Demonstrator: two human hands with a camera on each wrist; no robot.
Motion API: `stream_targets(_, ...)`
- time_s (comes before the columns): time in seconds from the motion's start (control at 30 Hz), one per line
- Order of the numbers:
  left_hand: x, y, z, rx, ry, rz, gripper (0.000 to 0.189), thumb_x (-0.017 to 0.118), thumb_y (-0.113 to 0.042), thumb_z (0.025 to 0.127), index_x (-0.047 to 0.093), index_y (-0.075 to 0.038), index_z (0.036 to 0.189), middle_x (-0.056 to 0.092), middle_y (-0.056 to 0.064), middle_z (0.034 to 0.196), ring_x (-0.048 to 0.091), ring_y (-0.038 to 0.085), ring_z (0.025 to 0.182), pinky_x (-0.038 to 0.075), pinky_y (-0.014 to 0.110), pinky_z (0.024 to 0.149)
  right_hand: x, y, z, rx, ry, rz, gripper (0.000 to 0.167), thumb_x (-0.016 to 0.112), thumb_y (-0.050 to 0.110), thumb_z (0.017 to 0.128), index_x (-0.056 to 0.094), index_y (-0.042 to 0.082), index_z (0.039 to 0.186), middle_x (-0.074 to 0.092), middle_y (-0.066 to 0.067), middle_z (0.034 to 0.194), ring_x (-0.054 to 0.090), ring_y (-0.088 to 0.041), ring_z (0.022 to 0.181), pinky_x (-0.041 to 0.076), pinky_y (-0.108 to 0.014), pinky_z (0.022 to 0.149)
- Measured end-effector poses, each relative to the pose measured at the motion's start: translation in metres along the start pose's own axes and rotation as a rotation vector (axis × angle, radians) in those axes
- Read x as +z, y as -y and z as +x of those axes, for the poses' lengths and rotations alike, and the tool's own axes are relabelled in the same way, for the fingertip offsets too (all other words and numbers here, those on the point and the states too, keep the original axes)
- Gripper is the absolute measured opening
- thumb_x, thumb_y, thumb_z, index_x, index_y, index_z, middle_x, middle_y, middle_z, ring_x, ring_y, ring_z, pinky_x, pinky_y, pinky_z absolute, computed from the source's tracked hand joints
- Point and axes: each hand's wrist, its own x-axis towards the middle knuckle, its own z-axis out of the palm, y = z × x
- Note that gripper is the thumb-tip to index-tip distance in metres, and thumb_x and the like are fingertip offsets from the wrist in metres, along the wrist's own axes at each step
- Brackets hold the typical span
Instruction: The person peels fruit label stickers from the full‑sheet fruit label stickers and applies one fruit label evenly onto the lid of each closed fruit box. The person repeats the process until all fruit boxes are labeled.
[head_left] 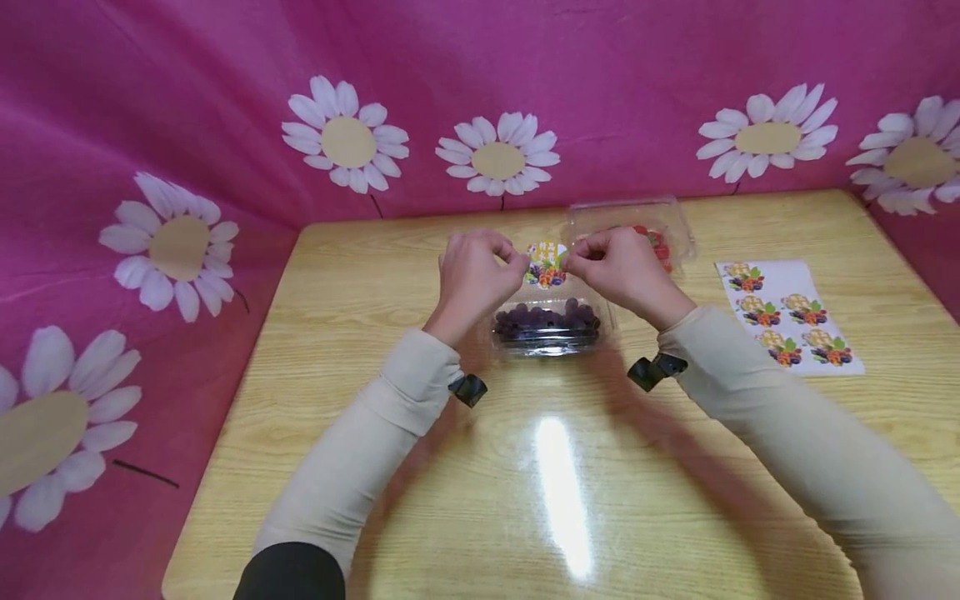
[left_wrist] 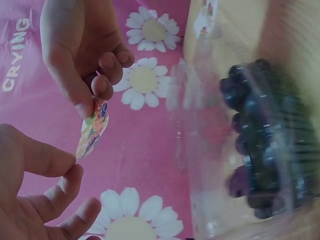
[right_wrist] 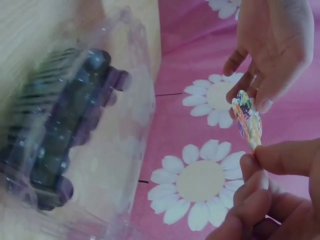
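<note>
A round sticker printed with fruit is stretched between my two hands, above a clear plastic box of dark grapes. My left hand pinches its left edge between thumb and forefinger. The opposite edge is pinched by my right hand. Both wrist views show the sticker nearly edge-on, held at its rims by the fingertips. Below it, the grapes lie in the clear box, whose lid stands open toward the back.
Behind my right hand stands another clear box holding red fruit, partly hidden. To the right lies a white sheet with several fruit stickers on it. A pink curtain with daisies hangs along the table's back edge.
</note>
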Motion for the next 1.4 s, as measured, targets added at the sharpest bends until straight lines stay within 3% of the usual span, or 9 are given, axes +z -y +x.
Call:
stream_targets(0.17, -0.005, -0.005, 0.005, 0.006, 0.012, -0.009, 0.025, 0.065, -0.028, 0.088, 0.075, -0.015, 0.069, 0.073, -0.005, 0.111, 0.053, 0.026, 0.120, 0.036, 0.049, 0.106, -0.007, 0.003, 0.002, 0.032, -0.016, 0.021, 0.025, 0.066, 0.029, 0.091, 0.076, 0.006, 0.092, 0.063, 0.003, 0.070, 0.050, -0.011, 0.067, 0.040, -0.027, 0.062)
stream_targets(0.33, 0.000, -0.004, 0.004, 0.013, 0.014, -0.016, 0.026, 0.065, -0.024, 0.086, 0.071, -0.014, 0.063, 0.073, -0.005, 0.095, 0.053, 0.025, 0.118, 0.037, 0.049, 0.104, -0.007, 0.000, 0.000, 0.042, 0.005, 0.020, 0.025, 0.066, 0.029, 0.091, 0.076, 0.006, 0.090, 0.067, 0.000, 0.078, 0.051, -0.012, 0.070, 0.041, -0.027, 0.064)
stream_targets(0.47, 0.007, -0.001, 0.002, -0.036, 0.038, 0.005, 0.029, 0.068, -0.024, 0.084, 0.066, -0.015, 0.057, 0.072, -0.008, 0.092, 0.052, 0.025, 0.118, 0.035, 0.048, 0.102, -0.003, -0.005, 0.001, 0.078, 0.070, -0.023, 0.025, 0.066, 0.030, 0.091, 0.076, 0.008, 0.087, 0.068, 0.001, 0.077, 0.050, -0.013, 0.070, 0.040, -0.028, 0.064)
stream_targets(0.7, 0.023, 0.002, 0.000, -0.102, 0.109, 0.099, 0.030, 0.067, -0.018, 0.078, 0.057, -0.016, 0.050, 0.057, -0.006, 0.058, 0.048, 0.022, 0.115, 0.031, 0.045, 0.099, 0.005, -0.014, 0.007, 0.125, 0.222, -0.127, 0.024, 0.065, 0.027, 0.087, 0.070, 0.008, 0.072, 0.050, 0.007, 0.059, 0.042, -0.013, 0.061, 0.036, -0.028, 0.058)
stream_targets(0.8, 0.028, 0.003, -0.001, -0.112, 0.135, 0.148, 0.028, 0.066, -0.018, 0.076, 0.056, -0.016, 0.050, 0.051, -0.005, 0.053, 0.047, 0.021, 0.117, 0.032, 0.044, 0.099, 0.008, -0.015, 0.008, 0.124, 0.252, -0.156, 0.026, 0.065, 0.026, 0.084, 0.063, 0.011, 0.063, 0.042, 0.008, 0.055, 0.040, -0.012, 0.058, 0.034, -0.028, 0.056)
stream_targets(1.07, 0.034, 0.008, -0.001, -0.107, 0.153, 0.197, 0.025, 0.065, -0.018, 0.074, 0.056, -0.017, 0.051, 0.059, -0.003, 0.062, 0.048, 0.022, 0.120, 0.034, 0.044, 0.098, 0.012, -0.016, 0.011, 0.109, 0.261, -0.201, 0.031, 0.063, 0.023, 0.079, 0.047, 0.020, 0.052, 0.036, 0.010, 0.052, 0.036, -0.011, 0.057, 0.031, -0.027, 0.056)
stream_targets(1.4, 0.035, 0.010, 0.000, -0.095, 0.137, 0.191, 0.027, 0.065, -0.017, 0.076, 0.056, -0.016, 0.051, 0.058, -0.004, 0.062, 0.048, 0.023, 0.120, 0.034, 0.045, 0.098, 0.014, -0.015, 0.014, 0.126, 0.256, -0.215, 0.024, 0.064, 0.025, 0.081, 0.064, 0.012, 0.060, 0.043, 0.009, 0.053, 0.041, -0.013, 0.059, 0.034, -0.028, 0.057)
